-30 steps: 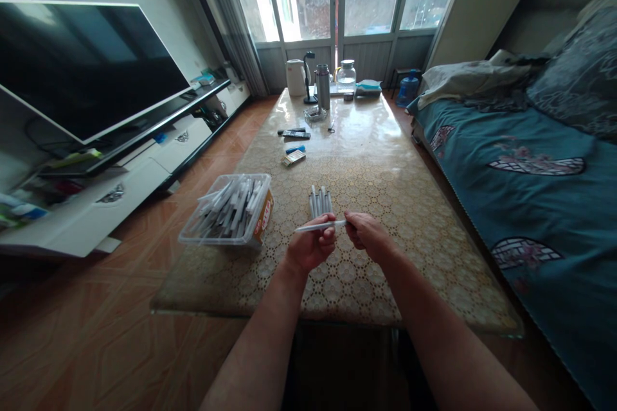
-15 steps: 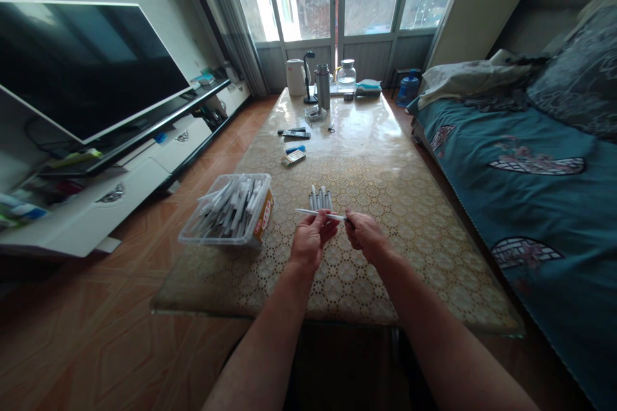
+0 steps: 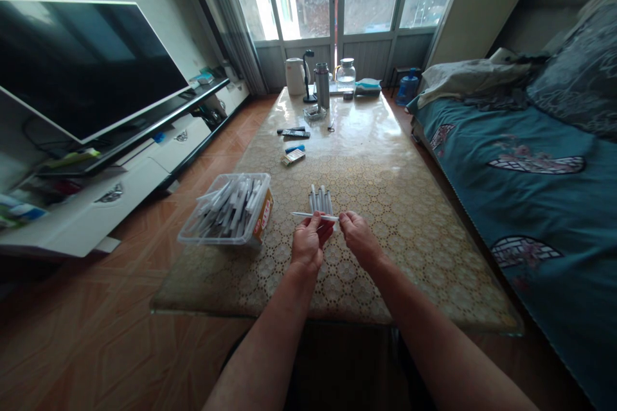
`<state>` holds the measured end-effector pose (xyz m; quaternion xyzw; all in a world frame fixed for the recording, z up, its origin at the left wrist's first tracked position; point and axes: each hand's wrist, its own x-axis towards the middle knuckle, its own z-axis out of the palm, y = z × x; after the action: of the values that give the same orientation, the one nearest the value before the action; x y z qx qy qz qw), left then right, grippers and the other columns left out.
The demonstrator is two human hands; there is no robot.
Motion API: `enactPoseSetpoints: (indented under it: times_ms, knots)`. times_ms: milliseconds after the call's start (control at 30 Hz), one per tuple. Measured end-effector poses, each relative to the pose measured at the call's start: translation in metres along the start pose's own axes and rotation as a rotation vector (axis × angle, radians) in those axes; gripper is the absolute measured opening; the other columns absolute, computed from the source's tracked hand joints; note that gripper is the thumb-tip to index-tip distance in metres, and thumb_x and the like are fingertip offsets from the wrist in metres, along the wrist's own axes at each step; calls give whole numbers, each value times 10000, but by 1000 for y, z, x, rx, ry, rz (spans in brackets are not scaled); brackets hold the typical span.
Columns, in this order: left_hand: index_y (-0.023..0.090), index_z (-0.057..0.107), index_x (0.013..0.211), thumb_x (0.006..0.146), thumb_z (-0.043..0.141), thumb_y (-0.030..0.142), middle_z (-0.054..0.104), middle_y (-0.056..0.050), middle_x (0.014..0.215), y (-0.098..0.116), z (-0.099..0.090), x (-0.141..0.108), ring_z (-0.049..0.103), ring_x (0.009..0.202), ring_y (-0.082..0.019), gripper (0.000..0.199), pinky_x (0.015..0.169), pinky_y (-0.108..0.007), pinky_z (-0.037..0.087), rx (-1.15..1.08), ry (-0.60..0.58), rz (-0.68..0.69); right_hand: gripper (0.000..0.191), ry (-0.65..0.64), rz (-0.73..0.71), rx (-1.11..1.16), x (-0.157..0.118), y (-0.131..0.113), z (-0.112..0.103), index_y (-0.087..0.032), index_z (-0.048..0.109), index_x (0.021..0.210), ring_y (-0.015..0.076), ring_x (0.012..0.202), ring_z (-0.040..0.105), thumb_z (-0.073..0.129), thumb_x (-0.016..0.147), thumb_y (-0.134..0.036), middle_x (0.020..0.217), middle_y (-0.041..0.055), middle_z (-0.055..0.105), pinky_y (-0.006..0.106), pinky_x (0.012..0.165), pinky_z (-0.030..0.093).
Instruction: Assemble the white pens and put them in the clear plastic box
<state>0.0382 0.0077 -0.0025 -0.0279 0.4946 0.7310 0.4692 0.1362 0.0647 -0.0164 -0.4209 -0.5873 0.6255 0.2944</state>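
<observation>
A slim white pen lies level across my left hand, which grips it between thumb and fingers, its thin tip pointing left. At the pen's other end my right hand is closed, fingers pinched round that end and hiding it. Just beyond my hands, several white pens lie side by side on the patterned tablecloth. To the left stands a clear plastic box full of similar white pens.
Farther up the table are a small box, a blue object, a remote control and a glass ashtray. A thermos, a kettle and a glass jug stand at the far end. A bed flanks the right.
My right hand has shifted slightly left, closer to my left hand. The pen has slid a little left, and the dark part at its right end no longer shows.
</observation>
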Motion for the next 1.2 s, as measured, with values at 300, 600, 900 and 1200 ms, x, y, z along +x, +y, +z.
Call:
enactPoseSetpoints:
  times_ms: [300,600,900,1200]
  knots:
    - [134,598,774,820,630,226,665,-32,648,1,-3,3,638,553,-114,108,581,-226,506,11,15,5,333,-36,76,22,6,1,-3,-192,490,664,82,432,312,496,807,-493,538,-32,437,234,414,215]
    - [131,585,781,848,583,199,659,-29,647,1,-7,8,639,564,-113,95,579,-223,511,-14,24,-15,248,-32,136,88,6,0,1,-206,514,836,63,416,324,590,741,-422,613,-52,487,201,397,215]
    - [137,585,773,850,582,190,655,-28,670,0,-7,9,632,570,-108,94,595,-230,518,-23,26,-53,263,-77,59,-25,9,4,0,-191,504,668,82,440,332,530,789,-423,528,-38,444,219,413,226]
    - [139,573,786,876,525,149,653,-28,693,2,-5,9,632,588,-108,102,607,-235,523,-48,34,-38,419,-88,62,-157,7,-1,-1,-178,473,547,78,417,327,428,852,-463,490,-19,427,237,417,210]
